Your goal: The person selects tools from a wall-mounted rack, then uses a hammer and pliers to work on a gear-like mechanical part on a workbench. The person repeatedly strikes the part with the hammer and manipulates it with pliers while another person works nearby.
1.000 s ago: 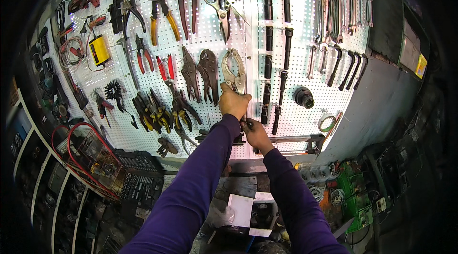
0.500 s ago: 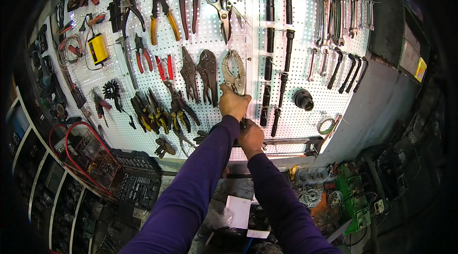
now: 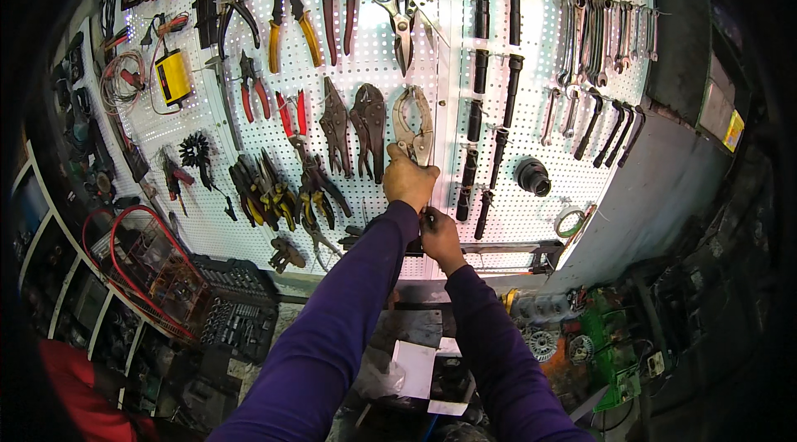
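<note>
My left hand (image 3: 409,180) is closed around the lower part of locking pliers (image 3: 414,128) that lie upright against the white pegboard. Their worn, pale metal curved jaws show above my fist. Just below, my right hand (image 3: 441,241) has its fingers pinched together by the pliers' lower end. What sits between those fingertips is hidden. Two darker locking pliers (image 3: 368,128) hang beside my left hand, and black socket extension bars (image 3: 471,143) hang to the right.
The pegboard (image 3: 531,43) carries scissors (image 3: 402,23), red-handled pliers (image 3: 292,122) and several wrenches (image 3: 581,43). A socket set case (image 3: 237,322) and a red-rimmed wire basket (image 3: 154,268) stand lower left. Red cloth (image 3: 79,396) shows at the lower left edge. Green machinery (image 3: 610,342) sits lower right.
My right fingers have shifted slightly and now show more clearly below my left hand. The view has moved a little. Red cloth has come in at the lower left.
</note>
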A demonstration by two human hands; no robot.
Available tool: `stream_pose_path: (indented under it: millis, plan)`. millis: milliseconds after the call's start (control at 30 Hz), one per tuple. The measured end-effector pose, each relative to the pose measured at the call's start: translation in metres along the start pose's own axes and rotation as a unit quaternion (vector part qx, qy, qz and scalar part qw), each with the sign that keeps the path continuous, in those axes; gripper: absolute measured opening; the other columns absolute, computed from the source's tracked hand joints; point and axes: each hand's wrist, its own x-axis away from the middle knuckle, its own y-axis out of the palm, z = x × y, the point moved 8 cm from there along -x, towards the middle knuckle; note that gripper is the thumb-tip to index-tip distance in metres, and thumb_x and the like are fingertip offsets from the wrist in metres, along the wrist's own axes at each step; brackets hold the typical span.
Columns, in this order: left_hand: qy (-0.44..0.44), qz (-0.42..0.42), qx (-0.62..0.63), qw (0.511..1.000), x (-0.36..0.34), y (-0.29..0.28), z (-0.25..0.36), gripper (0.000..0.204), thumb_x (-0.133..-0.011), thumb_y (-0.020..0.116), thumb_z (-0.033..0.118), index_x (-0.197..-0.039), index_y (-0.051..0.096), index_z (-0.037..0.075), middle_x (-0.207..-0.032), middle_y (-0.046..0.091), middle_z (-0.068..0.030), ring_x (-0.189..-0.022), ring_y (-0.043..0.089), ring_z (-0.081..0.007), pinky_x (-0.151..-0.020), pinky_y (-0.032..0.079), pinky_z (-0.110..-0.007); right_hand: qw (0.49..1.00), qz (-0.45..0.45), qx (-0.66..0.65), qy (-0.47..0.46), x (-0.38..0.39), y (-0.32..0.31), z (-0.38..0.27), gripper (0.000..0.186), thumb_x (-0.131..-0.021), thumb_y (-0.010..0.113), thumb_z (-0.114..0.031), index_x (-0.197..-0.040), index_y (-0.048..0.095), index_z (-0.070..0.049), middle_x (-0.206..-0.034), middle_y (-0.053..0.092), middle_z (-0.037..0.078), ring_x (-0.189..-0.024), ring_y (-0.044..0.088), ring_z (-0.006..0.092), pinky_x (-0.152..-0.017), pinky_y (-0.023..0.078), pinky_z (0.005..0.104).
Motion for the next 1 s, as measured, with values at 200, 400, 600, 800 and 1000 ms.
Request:
stream_pose_path:
  millis: [200, 400, 600, 800, 1000]
  plan:
    - [-0.003, -0.009, 0.004, 1.0, -0.001, -0.001, 0.0, 0.075, -0.073, 0.087, 0.023, -0.123, 0.039, -0.005, -0.098, 0.072, -0.0327, -0.095, 0.072, -0.0477, -0.09, 0.059, -0.049, 0.995, 0.039, 0.086, -0.018, 0.008, -0.004, -0.019, 0.025, -0.095, 0.066, -0.025, -0.099, 0.071, 0.0, -0.088, 0.071, 0.028, -0.087, 0.07, 0.0479, -0.075, 0.055, 0.0527]
    - [-0.005, -0.015, 0.005, 1.0, 0.0, 0.0, 0.001, 0.073, -0.074, 0.086, 0.022, -0.122, 0.039, -0.005, -0.098, 0.072, -0.0329, -0.094, 0.073, -0.0476, -0.089, 0.059, -0.049, 0.983, 0.084, 0.161, -0.036, 0.012, -0.002, -0.022, 0.021, -0.093, 0.067, -0.023, -0.101, 0.07, -0.004, -0.092, 0.073, 0.023, -0.084, 0.071, 0.0439, -0.075, 0.056, 0.0526]
    - [0.011, 0.009, 0.032, 0.999, -0.001, 0.003, 0.0, 0.073, -0.073, 0.086, 0.019, -0.123, 0.04, -0.008, -0.097, 0.072, -0.0322, -0.092, 0.073, -0.0479, -0.087, 0.059, -0.049, 0.979, 0.083, 0.185, -0.025, 0.014, 0.001, -0.017, 0.028, -0.093, 0.067, -0.026, -0.11, 0.069, -0.005, -0.098, 0.074, 0.021, -0.085, 0.072, 0.0418, -0.074, 0.057, 0.0501]
    - [0.033, 0.036, 0.013, 0.999, -0.004, 0.003, -0.003, 0.069, -0.075, 0.084, 0.018, -0.119, 0.037, -0.005, -0.093, 0.071, -0.0321, -0.09, 0.072, -0.0487, -0.086, 0.058, -0.05, 0.981, 0.059, 0.186, -0.002, 0.015, 0.009, -0.022, 0.028, -0.09, 0.07, -0.026, -0.109, 0.069, -0.005, -0.099, 0.075, 0.019, -0.088, 0.073, 0.0404, -0.076, 0.057, 0.0494]
    - [0.009, 0.056, 0.009, 0.998, -0.006, 0.005, -0.003, 0.065, -0.076, 0.081, 0.016, -0.12, 0.037, -0.003, -0.094, 0.071, -0.0315, -0.089, 0.072, -0.0486, -0.086, 0.058, -0.05, 0.98, 0.055, 0.186, 0.054, 0.013, 0.011, -0.019, 0.026, -0.092, 0.068, -0.028, -0.11, 0.07, -0.009, -0.099, 0.075, 0.019, -0.09, 0.073, 0.0416, -0.077, 0.057, 0.0503]
